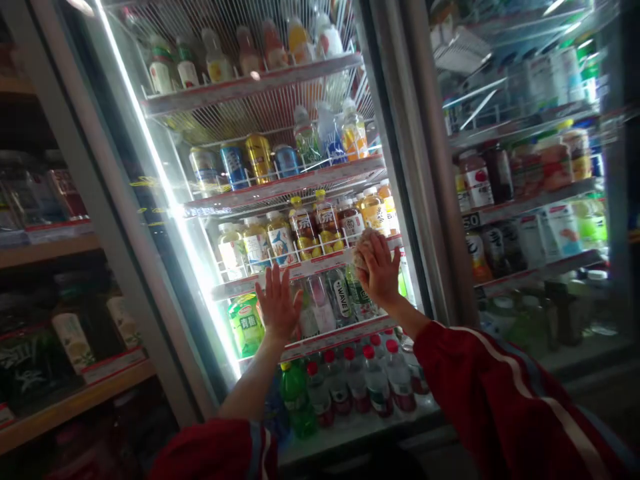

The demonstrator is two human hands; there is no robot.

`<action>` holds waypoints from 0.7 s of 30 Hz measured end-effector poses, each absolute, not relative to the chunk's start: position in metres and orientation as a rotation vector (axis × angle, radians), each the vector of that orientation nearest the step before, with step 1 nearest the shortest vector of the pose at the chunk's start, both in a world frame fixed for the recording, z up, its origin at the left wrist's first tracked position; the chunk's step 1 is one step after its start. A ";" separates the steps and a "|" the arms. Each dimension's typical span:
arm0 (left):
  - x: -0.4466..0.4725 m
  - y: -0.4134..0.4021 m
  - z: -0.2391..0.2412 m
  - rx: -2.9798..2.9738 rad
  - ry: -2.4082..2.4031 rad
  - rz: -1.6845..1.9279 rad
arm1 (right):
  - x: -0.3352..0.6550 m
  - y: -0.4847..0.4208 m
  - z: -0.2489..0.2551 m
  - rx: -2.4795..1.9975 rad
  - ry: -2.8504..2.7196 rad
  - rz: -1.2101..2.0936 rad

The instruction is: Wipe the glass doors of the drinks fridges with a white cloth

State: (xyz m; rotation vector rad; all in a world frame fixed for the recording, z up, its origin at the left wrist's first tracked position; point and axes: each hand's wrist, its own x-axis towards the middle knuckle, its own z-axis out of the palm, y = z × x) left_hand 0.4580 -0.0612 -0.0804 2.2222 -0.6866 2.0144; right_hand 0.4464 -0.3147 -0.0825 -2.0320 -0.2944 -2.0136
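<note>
My left hand (pixel 280 305) is raised with its fingers spread, holding nothing, in front of the lower shelves of a lit drinks fridge. It looks to lie flat on the fridge's glass door, though the glass itself hardly shows. To the right, my right hand (pixel 379 270) presses a crumpled, pale cloth (pixel 361 255) against the door, fingers curved over it. Beyond the hands stand tea bottles (pixel 303 230) with yellow caps and a green pouch (pixel 247 323). Part of the cloth is hidden under my right hand.
A metal door frame (pixel 417 167) runs along the right of this section, with another fridge section of bottles beyond. Wooden shelves (pixel 75 393) with bottles stand at the left. Red-capped bottles (pixel 375 380) fill the fridge bottom. A bright light strip (pixel 173 200) lines its left side.
</note>
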 end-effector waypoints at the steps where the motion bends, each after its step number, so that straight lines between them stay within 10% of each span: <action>1: 0.458 -0.062 -0.080 2.220 -0.687 2.036 | 0.446 -0.308 -0.082 -2.049 -0.317 -1.996; 10: 0.459 -0.061 -0.081 2.223 -0.685 2.002 | 0.439 -0.248 -0.082 -2.154 -0.764 -1.958; 21: 0.458 -0.061 -0.081 2.192 -0.692 2.053 | 0.458 -0.350 -0.080 -1.896 -0.035 -2.088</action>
